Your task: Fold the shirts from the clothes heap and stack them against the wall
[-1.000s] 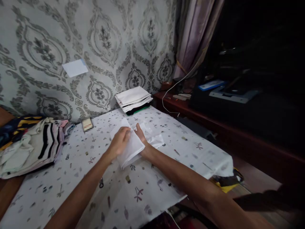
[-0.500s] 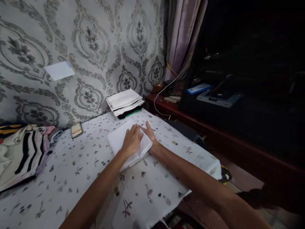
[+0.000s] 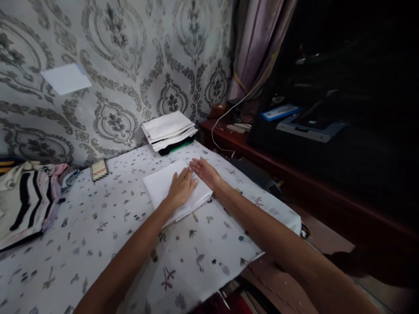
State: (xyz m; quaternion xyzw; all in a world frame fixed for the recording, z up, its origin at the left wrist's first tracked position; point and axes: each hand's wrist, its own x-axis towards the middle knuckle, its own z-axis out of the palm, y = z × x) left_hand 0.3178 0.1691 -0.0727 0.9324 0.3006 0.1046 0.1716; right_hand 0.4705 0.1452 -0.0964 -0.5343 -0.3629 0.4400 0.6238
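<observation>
A folded white cloth [image 3: 160, 185] lies flat on the patterned bed sheet [image 3: 131, 244] in front of me. My left hand [image 3: 182, 188] rests on top of the cloth, palm down, fingers stretched out. At the cloth's right edge is my right hand [image 3: 205, 171], its fingers extended and pointing up and left, with nothing held. Whether the right palm touches the cloth I cannot tell. Behind the cloth, near the wall, stands a stack of folded clothes [image 3: 169, 127], white on top with black and green below.
Striped and pastel clothes [image 3: 31, 200] are piled at the left. A small blurred card-like object [image 3: 99, 170] lies near the wall. On the right stands a dark red cabinet [image 3: 242, 138] with a white cable [image 3: 214, 138] and a large black screen [image 3: 353, 87]. The bed's edge runs along the right.
My right hand has shifted from the cloth's side to its upper right edge, fingers now closer together. The left hand stays on the cloth. The view has turned slightly right.
</observation>
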